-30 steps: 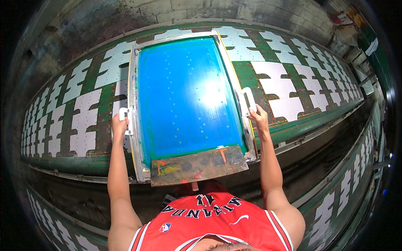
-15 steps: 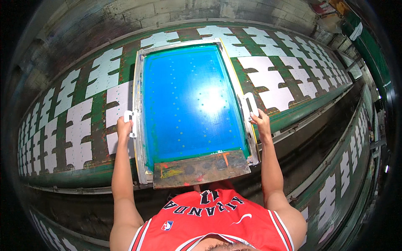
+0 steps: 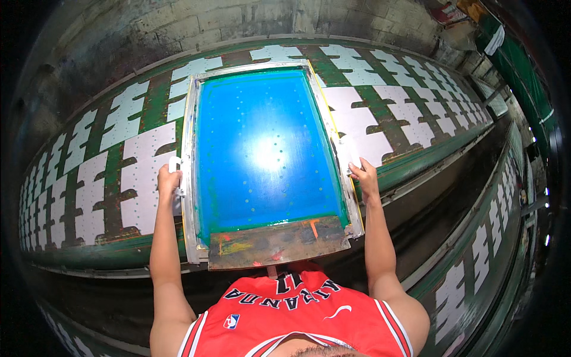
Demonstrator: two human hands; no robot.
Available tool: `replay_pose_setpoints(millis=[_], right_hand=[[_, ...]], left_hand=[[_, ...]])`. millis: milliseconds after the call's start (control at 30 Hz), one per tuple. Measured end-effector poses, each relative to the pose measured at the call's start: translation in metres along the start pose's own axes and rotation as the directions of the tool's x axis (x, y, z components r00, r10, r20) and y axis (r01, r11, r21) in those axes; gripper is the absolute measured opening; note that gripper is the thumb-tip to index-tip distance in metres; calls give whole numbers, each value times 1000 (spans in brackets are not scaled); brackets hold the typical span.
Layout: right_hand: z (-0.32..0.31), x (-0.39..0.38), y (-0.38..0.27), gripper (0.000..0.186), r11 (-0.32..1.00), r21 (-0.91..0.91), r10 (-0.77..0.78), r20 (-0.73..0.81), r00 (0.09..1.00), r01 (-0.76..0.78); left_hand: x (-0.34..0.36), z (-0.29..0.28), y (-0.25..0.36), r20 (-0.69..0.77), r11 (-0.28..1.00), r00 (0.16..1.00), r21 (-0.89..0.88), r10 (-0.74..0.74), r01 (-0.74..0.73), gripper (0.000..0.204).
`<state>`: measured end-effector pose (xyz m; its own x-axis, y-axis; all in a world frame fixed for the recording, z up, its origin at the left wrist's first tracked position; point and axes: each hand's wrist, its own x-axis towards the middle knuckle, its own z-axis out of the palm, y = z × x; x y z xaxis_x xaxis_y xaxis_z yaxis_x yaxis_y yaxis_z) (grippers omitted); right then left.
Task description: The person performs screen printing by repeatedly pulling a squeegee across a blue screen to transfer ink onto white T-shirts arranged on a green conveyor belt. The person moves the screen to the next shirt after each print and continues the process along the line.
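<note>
Blue-meshed rectangular printing screen in a grey metal frame (image 3: 267,154), seen from the head camera, is laid across a long green table (image 3: 416,163) covered with white cut pieces (image 3: 137,178). Its left handle is gripped by the left hand (image 3: 168,181), its right edge by the right hand (image 3: 364,177), fingers closed.

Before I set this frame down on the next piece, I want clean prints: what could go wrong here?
1. The screen frame overlaps neighbouring white cut pieces; a skewed drop may misregister.
2. The left hand and right hand grip small white side handles; uneven lowering could tilt it.
3. The ink-smeared squeegee at the near edge could smear.
</note>
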<state>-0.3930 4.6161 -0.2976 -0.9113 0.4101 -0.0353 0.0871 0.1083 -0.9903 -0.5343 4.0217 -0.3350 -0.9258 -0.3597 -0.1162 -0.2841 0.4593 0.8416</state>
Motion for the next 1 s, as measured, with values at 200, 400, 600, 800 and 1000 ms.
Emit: replay_pose_setpoints(millis=[200,400,600,800,1000], right_hand=[[-102,58,15,32,999,-35,-2,37,999,3],[-162,95,26,30,998,-18,-51,77,996,53],[-177,108,42,28,997,-60,-33,102,994,39],[-172,93,56,28,999,-47,22,118,993,-16],[-162,79,49,30,1000,-24,4,112,994,-1]], left_hand=[[-61,84,51,13,998,999,-40,38,-38,24],[-106,136,75,31,994,999,-109,-26,29,29],[-116,148,78,-32,999,999,-27,-42,41,28],[-102,138,66,-34,1000,999,-6,-30,30,25],[-92,126,55,-27,1000,999,-4,-25,25,25]])
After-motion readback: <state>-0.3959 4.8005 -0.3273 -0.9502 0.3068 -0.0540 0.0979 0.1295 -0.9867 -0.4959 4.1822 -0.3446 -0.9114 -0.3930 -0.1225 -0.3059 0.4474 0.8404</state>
